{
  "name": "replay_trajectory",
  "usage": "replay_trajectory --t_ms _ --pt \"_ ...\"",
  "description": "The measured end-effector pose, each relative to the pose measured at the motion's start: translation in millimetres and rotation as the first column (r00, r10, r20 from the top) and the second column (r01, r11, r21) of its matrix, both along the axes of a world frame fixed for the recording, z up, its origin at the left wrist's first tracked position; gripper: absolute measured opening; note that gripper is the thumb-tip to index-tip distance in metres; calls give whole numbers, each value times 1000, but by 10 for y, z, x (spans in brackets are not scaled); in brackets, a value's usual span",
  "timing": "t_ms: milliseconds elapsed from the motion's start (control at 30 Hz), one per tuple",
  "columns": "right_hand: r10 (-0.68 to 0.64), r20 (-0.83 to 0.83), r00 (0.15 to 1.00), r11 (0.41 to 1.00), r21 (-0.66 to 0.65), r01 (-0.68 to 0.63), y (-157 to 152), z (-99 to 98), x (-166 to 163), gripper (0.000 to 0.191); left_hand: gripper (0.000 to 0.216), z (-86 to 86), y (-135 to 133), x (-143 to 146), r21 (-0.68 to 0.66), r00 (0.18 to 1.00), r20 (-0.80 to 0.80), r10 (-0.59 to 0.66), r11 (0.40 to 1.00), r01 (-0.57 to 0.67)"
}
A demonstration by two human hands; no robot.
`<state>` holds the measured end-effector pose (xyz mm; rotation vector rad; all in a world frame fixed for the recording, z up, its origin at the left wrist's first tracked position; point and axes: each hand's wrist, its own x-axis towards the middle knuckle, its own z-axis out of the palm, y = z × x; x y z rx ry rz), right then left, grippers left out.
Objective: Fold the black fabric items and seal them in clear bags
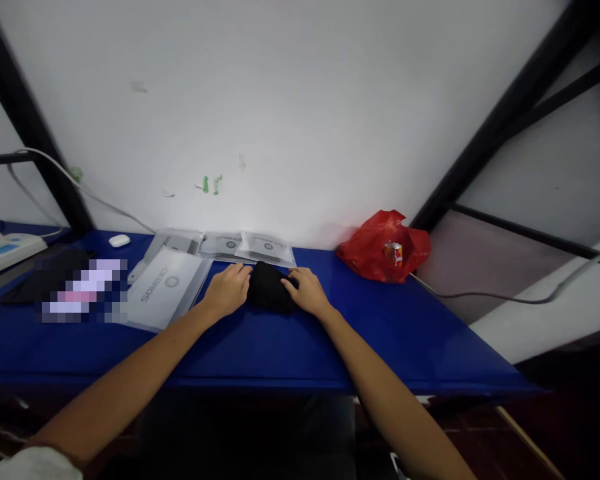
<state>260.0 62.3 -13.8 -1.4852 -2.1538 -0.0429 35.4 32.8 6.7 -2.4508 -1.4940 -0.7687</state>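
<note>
A small black bundle (pixel 270 287), soft and cloth-like, rests on the blue tabletop (pixel 260 357). My left hand (pixel 229 291) is at its left side, fingers curled with their tips against the edge. From the right, my right hand (pixel 307 291) grips the bundle, the thumb lying over the top and the fingers at the far side. What exactly the black item is cannot be made out. Just left of my left hand lies a frosted plastic pouch (pixel 165 287) with printed lettering.
More frosted pouches (pixel 266 248) lie along the wall. A red plastic bag (pixel 375 247) stands at the back right. To the left are a white earbud case (pixel 119 241), a dark flat item (pixel 45 273), a blurred-out object and a power strip (pixel 10 252). Black metal posts (pixel 505 127) flank the table.
</note>
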Motion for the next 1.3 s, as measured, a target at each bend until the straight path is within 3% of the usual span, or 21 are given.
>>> replay_trajectory --t_ms 100,300,433,600,867,1067,1300 --pt "-2 1 1000 1000 -10 2 -14 30 -12 19 31 5 -50 18 42 997 40 -73 997 72" --pt "5 -4 1000 999 -37 -5 -47 55 -46 18 41 -8 -164 66 -58 972 -8 -236 970 235" --pt "10 -27 1000 999 -42 -11 -58 50 -54 19 42 -51 -153 55 -92 955 -83 -284 957 277" --pt "18 -71 997 999 -38 -21 -65 59 -55 24 40 -40 -128 38 -124 964 -103 -246 965 233" --pt "31 -118 993 999 -37 -36 -80 69 -59 23 46 9 -157 62 -97 996 -79 -48 994 40" --pt "64 -113 992 996 -47 -69 -104 66 -57 22 56 -70 -231 154 -57 983 -129 -130 991 124" --pt "56 -137 989 997 -39 -62 -138 90 -64 19 23 -23 -235 150 -106 980 -184 -79 993 60"
